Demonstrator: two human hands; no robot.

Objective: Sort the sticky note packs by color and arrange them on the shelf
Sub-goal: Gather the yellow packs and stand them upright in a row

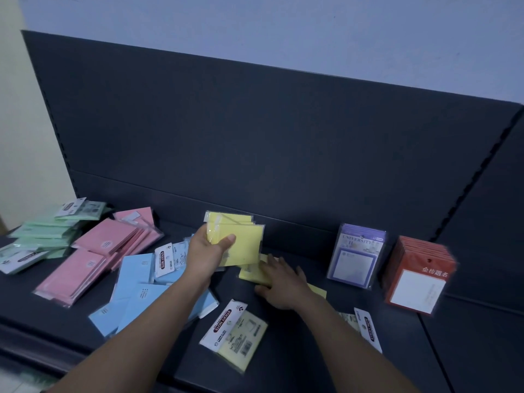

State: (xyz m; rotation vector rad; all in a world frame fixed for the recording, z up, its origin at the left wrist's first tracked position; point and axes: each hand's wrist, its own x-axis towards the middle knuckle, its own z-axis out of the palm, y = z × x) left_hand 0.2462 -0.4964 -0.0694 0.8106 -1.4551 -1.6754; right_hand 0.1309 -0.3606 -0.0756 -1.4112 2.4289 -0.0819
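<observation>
My left hand (205,252) grips a small stack of yellow sticky note packs (241,239) and holds it upright above the dark shelf (283,350). My right hand (279,280) lies flat on another yellow pack (251,275) on the shelf, just right of the held stack. A pale yellow pack (238,334) with a white header card lies nearer me. Another pack (367,327) is partly hidden behind my right forearm. Blue packs (136,290), pink packs (105,251) and green packs (45,236) lie in loose piles to the left.
A purple row of packs (355,258) and a red row (419,276) stand upright at the right. The shelf's dark back panel (255,137) rises behind everything. The shelf's front edge runs near the bottom left.
</observation>
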